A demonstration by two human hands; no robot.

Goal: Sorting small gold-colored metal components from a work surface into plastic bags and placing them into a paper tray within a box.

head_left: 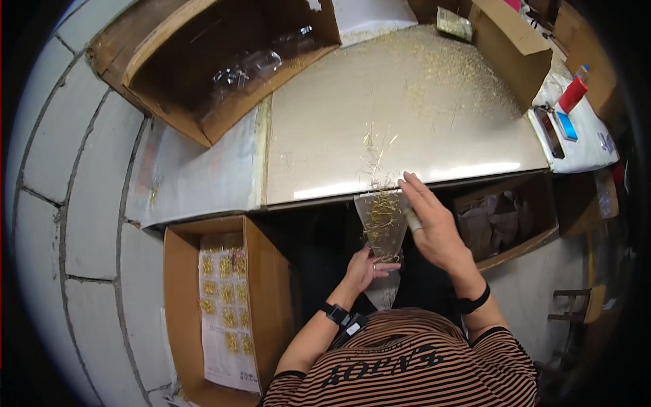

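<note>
At the table's front edge, a clear plastic tray (401, 239) slopes down toward me with many thin gold metal pieces (383, 214) in it, some curved like hooks. Its lower end is gripped by my left hand (363, 270), whose fingers partly pass behind it. My right hand (435, 227) is flat with fingers stretched out, close by the tray's right edge, holding nothing; a pale band wraps one finger. More gold pieces (373, 156) trail over the tabletop (325, 129) just beyond the tray.
Small gold bits lie scattered at the table's far right. Clear plastic containers (261, 64) sit in a cardboard box (183, 119) at back left. Below left, another box (271, 292) holds a sheet with several gold packs (226, 292). An under-table box (515, 247) stands right; a stool (583, 305) is beyond.
</note>
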